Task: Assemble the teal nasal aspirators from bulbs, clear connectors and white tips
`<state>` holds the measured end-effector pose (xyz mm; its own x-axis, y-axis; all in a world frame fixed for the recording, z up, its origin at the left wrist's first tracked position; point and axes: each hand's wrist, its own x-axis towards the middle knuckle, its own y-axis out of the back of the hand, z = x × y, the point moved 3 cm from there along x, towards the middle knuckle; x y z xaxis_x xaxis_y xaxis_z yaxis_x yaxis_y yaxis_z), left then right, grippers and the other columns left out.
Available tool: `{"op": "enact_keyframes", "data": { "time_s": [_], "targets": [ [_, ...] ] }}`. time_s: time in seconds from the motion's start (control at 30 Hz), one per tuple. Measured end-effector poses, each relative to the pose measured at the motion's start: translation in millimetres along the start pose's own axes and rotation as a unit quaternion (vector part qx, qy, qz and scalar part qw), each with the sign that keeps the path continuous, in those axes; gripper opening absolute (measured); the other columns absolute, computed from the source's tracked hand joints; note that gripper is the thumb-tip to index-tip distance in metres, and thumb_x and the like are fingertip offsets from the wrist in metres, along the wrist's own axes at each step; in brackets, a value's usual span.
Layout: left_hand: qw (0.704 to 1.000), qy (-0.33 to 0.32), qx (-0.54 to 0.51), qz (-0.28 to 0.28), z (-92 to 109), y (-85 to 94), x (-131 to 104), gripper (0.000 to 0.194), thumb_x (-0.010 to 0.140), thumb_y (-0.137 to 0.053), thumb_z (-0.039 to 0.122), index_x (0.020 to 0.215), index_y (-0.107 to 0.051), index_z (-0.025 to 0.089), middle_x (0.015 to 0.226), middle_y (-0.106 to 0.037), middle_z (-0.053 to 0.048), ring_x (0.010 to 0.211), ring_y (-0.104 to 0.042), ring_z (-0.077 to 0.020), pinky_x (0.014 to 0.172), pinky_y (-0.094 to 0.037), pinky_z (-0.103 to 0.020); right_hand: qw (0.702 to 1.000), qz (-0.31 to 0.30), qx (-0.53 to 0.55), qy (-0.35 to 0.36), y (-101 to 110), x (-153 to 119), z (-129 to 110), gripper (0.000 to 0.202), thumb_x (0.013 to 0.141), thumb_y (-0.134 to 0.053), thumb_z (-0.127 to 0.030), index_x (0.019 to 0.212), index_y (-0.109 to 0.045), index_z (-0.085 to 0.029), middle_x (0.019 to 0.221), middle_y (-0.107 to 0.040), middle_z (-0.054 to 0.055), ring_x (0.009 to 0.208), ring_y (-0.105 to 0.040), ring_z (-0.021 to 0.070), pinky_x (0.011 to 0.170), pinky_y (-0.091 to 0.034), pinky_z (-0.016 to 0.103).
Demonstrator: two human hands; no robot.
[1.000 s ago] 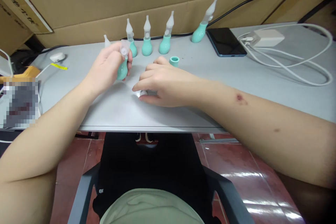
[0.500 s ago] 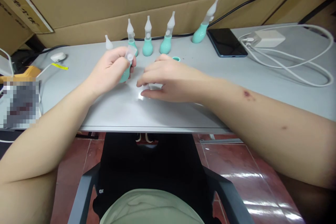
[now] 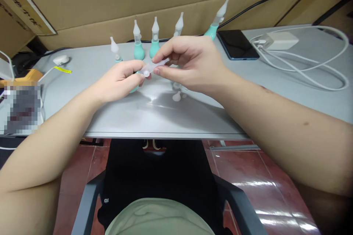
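My left hand (image 3: 118, 80) is closed around a nasal aspirator with a teal bulb (image 3: 134, 89). Its clear body with a round white plug (image 3: 146, 73) sticks out past my thumb. Between thumb and fingers my right hand (image 3: 198, 62) pinches a translucent nozzle tip (image 3: 162, 64), its wide end meeting the clear body; I cannot tell whether it is seated. Below my right hand lie small loose translucent parts, among them a bulb-shaped piece (image 3: 177, 96).
Several assembled aspirators stand along the back, such as one in the middle (image 3: 155, 48) and one leaning at the right (image 3: 211, 31). A phone (image 3: 238, 44) and a white charger (image 3: 282, 40) with coiled cable lie at the right. Cardboard (image 3: 110, 0) walls the back.
My right hand has risen from the tabletop with a nozzle tip and brought it to the aspirator's clear body. My left hand has tilted the aspirator rightward and lowered it slightly.
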<state>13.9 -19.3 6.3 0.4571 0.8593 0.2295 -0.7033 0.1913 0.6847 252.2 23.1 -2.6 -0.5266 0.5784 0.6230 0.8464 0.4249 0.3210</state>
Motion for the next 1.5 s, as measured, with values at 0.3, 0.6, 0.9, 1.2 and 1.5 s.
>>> {"op": "enact_keyframes", "data": {
  "time_s": [0.3,0.6,0.9,1.2,1.5],
  "targets": [
    [0.999,0.004,-0.004,-0.032,4.5,1.5,-0.2,0.024,0.104,-0.067,0.043,0.09,-0.067,0.024,0.079,-0.057,-0.003,0.071,-0.051,-0.0217,0.068,-0.039,-0.04,0.994,-0.024,0.07,-0.076,0.2,1.3,-6.5,0.027,0.097,-0.101,-0.035,0.111,-0.079,-0.027,0.112,-0.087,0.007,0.095,-0.079,0.0242,0.087,-0.067,0.044],
    [0.999,0.005,0.002,-0.036,4.2,0.7,-0.1,0.02,0.1,-0.065,0.041,0.09,-0.069,0.024,0.081,-0.06,-0.004,0.074,-0.054,-0.0223,0.071,-0.042,-0.04,0.993,-0.026,0.085,-0.073,-2.4,0.3,-4.3,0.024,0.095,-0.099,-0.032,0.109,-0.082,-0.025,0.106,-0.089,0.007,0.094,-0.082,0.0262,0.085,-0.067,0.046],
    [0.999,0.007,0.01,-0.051,6.2,-2.2,-1.4,0.029,0.103,-0.061,0.045,0.104,-0.078,0.021,0.095,-0.073,-0.006,0.086,-0.064,-0.0241,0.079,-0.051,-0.039,0.989,-0.033,0.128,-0.06,-5.8,0.0,-0.2,0.023,0.097,-0.1,-0.022,0.111,-0.082,-0.025,0.104,-0.089,0.008,0.099,-0.09,0.0298,0.092,-0.072,0.048],
    [0.998,0.009,-0.015,-0.058,9.4,-2.5,-3.2,0.028,0.103,-0.062,0.042,0.105,-0.078,0.019,0.097,-0.073,-0.005,0.089,-0.064,-0.0213,0.082,-0.051,-0.036,0.98,-0.022,0.19,-0.06,-8.5,-0.9,0.7,0.016,0.103,-0.099,-0.016,0.108,-0.085,-0.023,0.101,-0.09,0.004,0.095,-0.092,0.0229,0.091,-0.076,0.036],
    [0.998,0.016,-0.007,-0.063,12.1,-0.3,-4.0,0.025,0.1,-0.064,0.041,0.102,-0.075,0.019,0.091,-0.067,-0.003,0.083,-0.06,-0.0196,0.078,-0.048,-0.035,0.982,-0.087,0.164,-0.038,-0.3,-0.6,0.6,0.023,0.104,-0.109,-0.025,0.117,-0.09,-0.021,0.114,-0.096,0.005,0.103,-0.091,0.0185,0.093,-0.076,0.027]
  ]
}}
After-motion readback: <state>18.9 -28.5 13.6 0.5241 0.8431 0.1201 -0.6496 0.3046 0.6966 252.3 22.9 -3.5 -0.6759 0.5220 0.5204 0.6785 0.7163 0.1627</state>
